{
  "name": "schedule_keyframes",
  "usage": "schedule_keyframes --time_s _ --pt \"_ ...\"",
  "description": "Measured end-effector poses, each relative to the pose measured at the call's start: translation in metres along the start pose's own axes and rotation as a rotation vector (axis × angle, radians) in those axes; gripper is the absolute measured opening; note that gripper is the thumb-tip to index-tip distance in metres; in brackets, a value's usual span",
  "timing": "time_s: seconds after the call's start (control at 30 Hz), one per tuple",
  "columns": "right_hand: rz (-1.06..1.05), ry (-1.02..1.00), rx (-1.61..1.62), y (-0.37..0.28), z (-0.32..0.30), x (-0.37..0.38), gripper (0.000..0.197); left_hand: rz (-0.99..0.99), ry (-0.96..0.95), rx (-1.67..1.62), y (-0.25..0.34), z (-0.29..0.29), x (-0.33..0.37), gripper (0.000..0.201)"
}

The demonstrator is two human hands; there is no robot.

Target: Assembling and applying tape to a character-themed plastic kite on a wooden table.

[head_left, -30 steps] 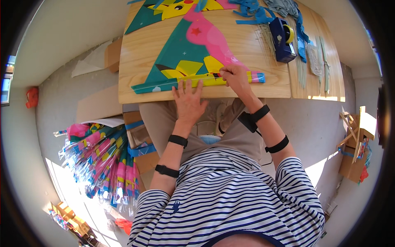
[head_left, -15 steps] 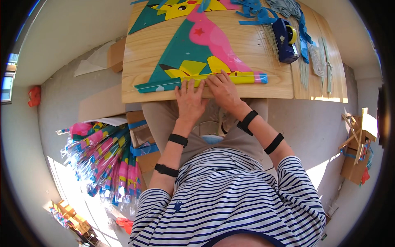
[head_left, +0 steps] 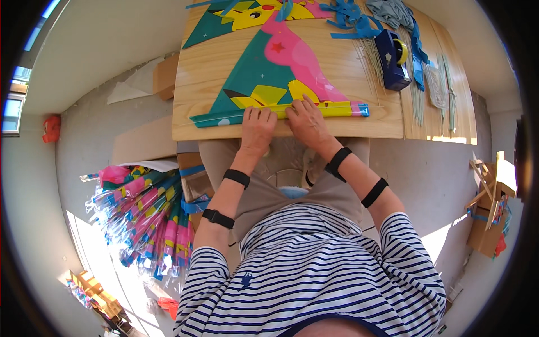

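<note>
A triangular kite (head_left: 255, 70) of thin printed film, green, pink and yellow, lies on the table with its near edge folded or rolled into a narrow strip. A thin pale rod runs along that strip, and blue tape marks its right end. My left hand (head_left: 258, 132) rests on the strip near its middle, fingers bent over it, thumb hidden. Just to the right, my right hand (head_left: 307, 123) presses on the same strip with its fingers curled, the index reaching furthest forward. A second kite (head_left: 216, 25) with a yellow cartoon figure lies at the far side.
A blue tape dispenser (head_left: 392, 60) stands at the right among thin rods (head_left: 368, 59) and blue ribbons (head_left: 351, 19). The wooden table (head_left: 359, 128) ends close to my lap. Many rolled kites in clear sleeves (head_left: 149, 216) stand at my left beside cardboard boxes (head_left: 193, 182).
My left hand's fingers have drawn closer together and curl more over the strip. My right hand stays on it nearly unchanged. The whole view has shifted slightly.
</note>
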State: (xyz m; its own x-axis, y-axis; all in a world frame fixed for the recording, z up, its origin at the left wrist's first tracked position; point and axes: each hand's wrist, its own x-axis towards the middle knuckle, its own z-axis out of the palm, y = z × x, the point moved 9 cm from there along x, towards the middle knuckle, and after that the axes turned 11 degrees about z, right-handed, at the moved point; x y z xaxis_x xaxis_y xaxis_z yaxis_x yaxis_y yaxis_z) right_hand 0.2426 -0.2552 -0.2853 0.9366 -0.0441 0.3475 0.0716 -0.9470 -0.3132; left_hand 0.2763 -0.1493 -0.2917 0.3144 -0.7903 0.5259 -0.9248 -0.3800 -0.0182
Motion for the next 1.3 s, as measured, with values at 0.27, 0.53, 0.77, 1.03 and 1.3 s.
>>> schedule_keyframes --time_s 0.27,0.53,0.77,1.03,1.3 --pt "-0.028 0.019 -0.086 0.003 0.007 0.000 0.020 -0.085 -0.102 -0.028 -0.011 0.002 0.009 0.010" --pt "0.097 0.014 -0.036 0.004 -0.014 -0.004 0.017 -0.247 -0.062 -0.423 -0.022 -0.022 0.000 0.013" --pt "0.228 -0.095 -0.026 0.032 0.003 0.001 0.015 -0.276 -0.315 -0.405 -0.055 0.012 -0.009 0.012" --pt "0.218 -0.061 -0.065 0.035 0.008 0.007 0.013 -0.320 -0.262 -0.271 -0.051 0.008 -0.002 0.018" --pt "0.170 -0.135 -0.095 0.040 0.015 0.012 0.015 -0.306 -0.156 -0.229 -0.042 0.008 -0.009 0.031"
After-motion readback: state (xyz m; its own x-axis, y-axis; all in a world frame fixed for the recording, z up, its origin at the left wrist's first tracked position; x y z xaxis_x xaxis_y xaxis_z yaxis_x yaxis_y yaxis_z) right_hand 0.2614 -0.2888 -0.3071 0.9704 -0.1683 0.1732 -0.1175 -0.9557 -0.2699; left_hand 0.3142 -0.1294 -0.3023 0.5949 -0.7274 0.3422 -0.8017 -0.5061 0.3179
